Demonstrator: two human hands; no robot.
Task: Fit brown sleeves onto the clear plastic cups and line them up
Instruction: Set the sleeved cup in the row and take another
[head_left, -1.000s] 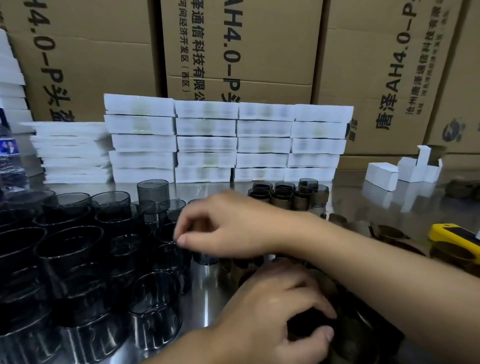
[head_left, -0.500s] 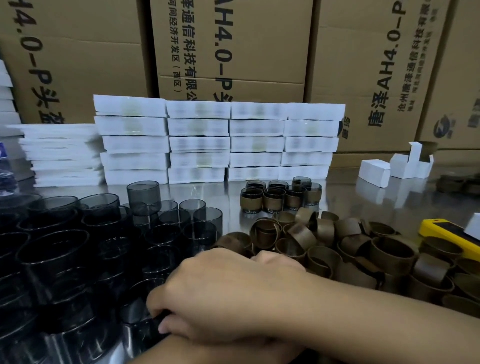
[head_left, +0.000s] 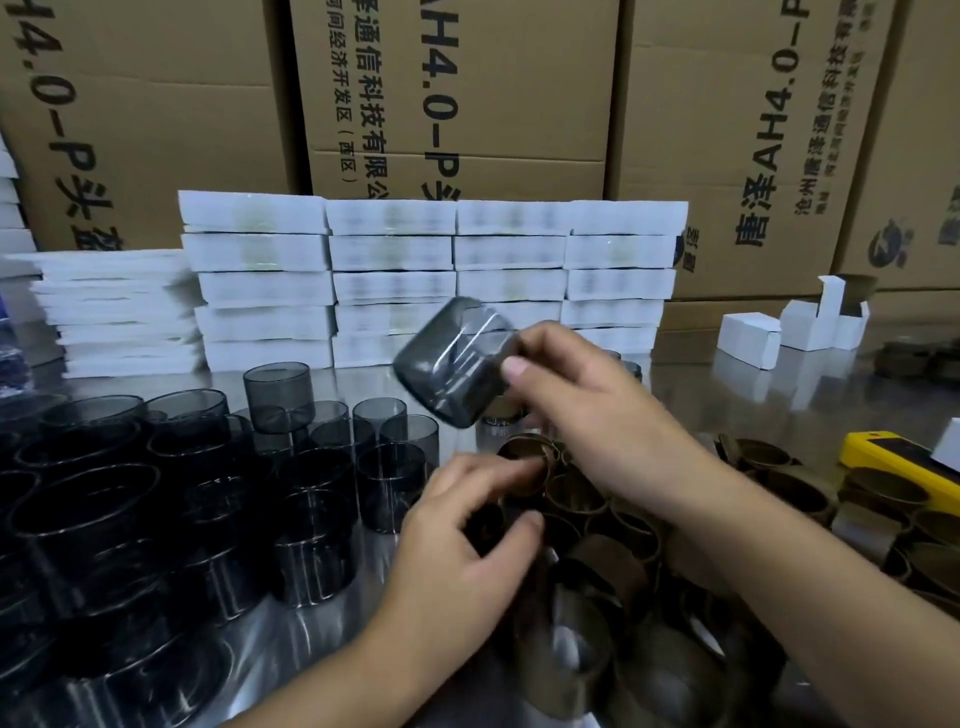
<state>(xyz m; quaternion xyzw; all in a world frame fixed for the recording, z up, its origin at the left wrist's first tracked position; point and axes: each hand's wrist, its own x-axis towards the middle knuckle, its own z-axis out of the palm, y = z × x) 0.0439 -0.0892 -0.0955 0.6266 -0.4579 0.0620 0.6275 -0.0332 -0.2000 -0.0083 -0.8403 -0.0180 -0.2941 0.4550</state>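
Above the heap of brown sleeves (head_left: 789, 493) on the bench (head_left: 753, 395), the right hand (head_left: 587, 405) pinched a smoky clear cup (head_left: 452, 364) by its rim, tilted on its side. Just below the cup, the left hand (head_left: 467, 540) curled over one sleeve (head_left: 527, 460) at the heap's left edge; whether it truly gripped could not be told. Such thin plastic likely weighed little, flexed and slipped, so the stiffer rim seemed the wise hold. Blur smeared the cup, and the right hand hid whatever stood behind the heap.
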